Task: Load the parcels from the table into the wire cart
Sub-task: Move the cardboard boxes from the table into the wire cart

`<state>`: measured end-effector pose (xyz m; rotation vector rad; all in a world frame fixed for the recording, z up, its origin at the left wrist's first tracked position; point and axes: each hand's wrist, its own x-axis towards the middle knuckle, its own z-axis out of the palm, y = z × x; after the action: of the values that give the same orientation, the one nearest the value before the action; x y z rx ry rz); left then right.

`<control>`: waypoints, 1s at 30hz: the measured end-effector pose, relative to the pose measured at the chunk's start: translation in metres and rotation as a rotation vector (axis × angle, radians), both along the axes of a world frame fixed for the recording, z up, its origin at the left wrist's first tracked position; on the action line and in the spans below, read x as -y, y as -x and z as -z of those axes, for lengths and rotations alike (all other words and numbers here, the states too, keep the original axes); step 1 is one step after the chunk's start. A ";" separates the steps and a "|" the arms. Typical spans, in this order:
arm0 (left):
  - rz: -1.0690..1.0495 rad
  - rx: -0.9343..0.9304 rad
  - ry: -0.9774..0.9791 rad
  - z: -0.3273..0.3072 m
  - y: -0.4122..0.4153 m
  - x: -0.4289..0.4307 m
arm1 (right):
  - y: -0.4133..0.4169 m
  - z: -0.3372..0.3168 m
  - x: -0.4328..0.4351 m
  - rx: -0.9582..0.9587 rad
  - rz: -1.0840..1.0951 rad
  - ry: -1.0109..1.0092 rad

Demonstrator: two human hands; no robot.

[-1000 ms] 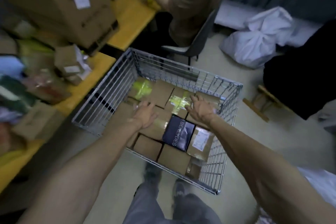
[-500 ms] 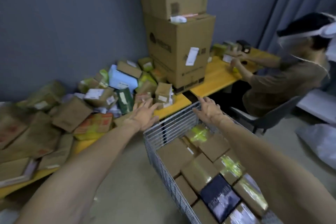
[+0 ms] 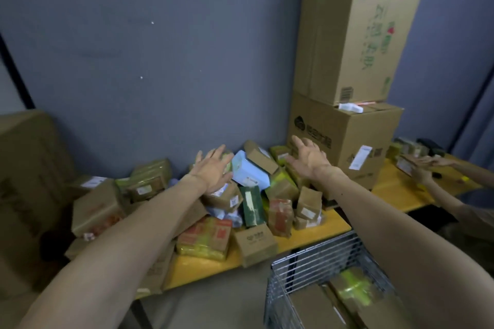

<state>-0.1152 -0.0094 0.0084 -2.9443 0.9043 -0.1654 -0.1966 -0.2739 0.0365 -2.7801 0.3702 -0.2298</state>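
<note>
A heap of parcels covers the yellow table: brown cartons, a light blue box, a dark green box, a red-taped packet. My left hand hovers with fingers spread just left of the blue box, holding nothing. My right hand is stretched out flat above the parcels to the right of that box, also empty. The wire cart stands at the lower right against the table's edge, with several brown and yellow-taped parcels inside.
Two big cartons are stacked at the table's right end against the grey wall. Another large carton stands at the left. A second person's hands work with a small packet at the far right.
My view has swung up from the cart to the table. Both empty hands have left the cart and reached forward over the parcel heap, on either side of the blue box.
</note>
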 end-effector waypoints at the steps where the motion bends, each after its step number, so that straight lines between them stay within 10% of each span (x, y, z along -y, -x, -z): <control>1: -0.012 0.006 0.010 -0.007 -0.010 -0.012 | -0.011 -0.006 -0.010 0.014 -0.004 0.005; 14: -0.162 0.038 0.138 -0.048 -0.115 -0.090 | -0.126 -0.027 -0.050 0.026 -0.035 0.075; 30: -0.143 -0.033 0.068 -0.023 -0.247 0.041 | -0.262 0.016 0.079 -0.024 -0.090 -0.009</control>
<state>0.1321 -0.0505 0.0316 -3.0693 0.7010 -0.1438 0.0658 -0.3525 0.0206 -2.7852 0.2512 -0.1726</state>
